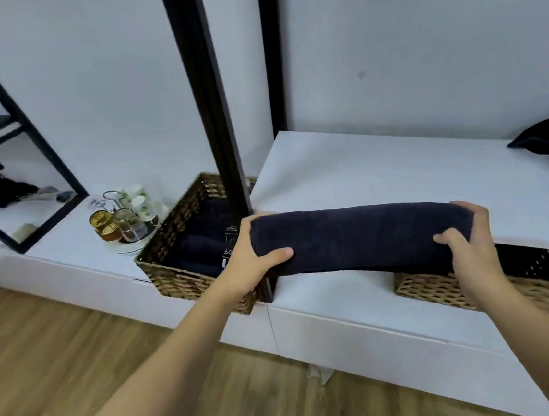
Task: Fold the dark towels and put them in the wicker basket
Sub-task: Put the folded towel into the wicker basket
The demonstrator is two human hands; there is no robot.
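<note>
The soft dark towel (361,237), folded into a long thick roll, lies left to right in the air above the white tabletop (381,169). The left hand (255,260) and right hand (469,241) grasp its ends with curled fingers, beside the woven wicker basket (172,252).

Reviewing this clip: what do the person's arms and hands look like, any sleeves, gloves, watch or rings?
Both forearms are bare as far as the frame shows, with no sleeve cuff in sight. The left hand and the right hand wear no gloves. No watch, bracelet or band shows at either wrist, and no ring is visible on the fingers that show. No markings can be made out.
</note>
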